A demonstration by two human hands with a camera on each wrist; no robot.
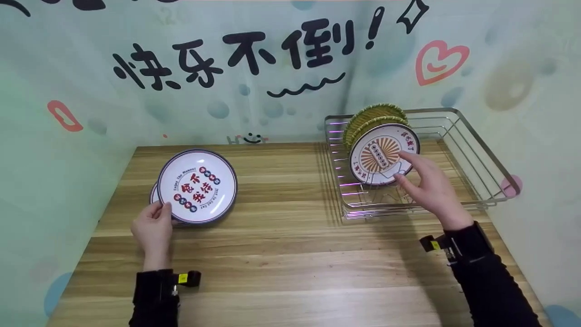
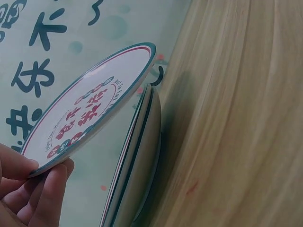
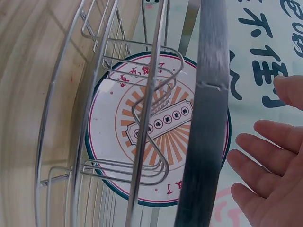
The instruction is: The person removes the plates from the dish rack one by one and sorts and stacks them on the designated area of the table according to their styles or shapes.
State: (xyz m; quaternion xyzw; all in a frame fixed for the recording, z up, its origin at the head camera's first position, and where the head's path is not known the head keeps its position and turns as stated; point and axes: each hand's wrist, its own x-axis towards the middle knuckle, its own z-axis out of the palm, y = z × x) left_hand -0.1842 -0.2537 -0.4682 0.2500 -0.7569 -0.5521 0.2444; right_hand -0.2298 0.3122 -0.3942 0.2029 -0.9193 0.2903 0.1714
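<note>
Left grip: left hand pinches the near rim of the top plate, thumb above and fingers curled under the edge.
Top plate attitude: its pinched edge is raised off the stack below, face up and tilted, the far edge resting on that stack.
Under the grip: at least one more plate lies flat on the wooden table; the wrist view shows layered rims, exact count unclear.
Right grip: right hand is spread open, fingers straight; in the head view the fingertips seem to touch the upright plate; the wrist view shows a gap.
Upright plate attitude: stands on edge in the wire dish rack, sunburst face towards the hand.
Behind it: two green-rimmed plates stand on edge in the same rack.
Rack place: on the table, well apart from the left hand's stack.
Count: three plates upright in the rack.
</note>
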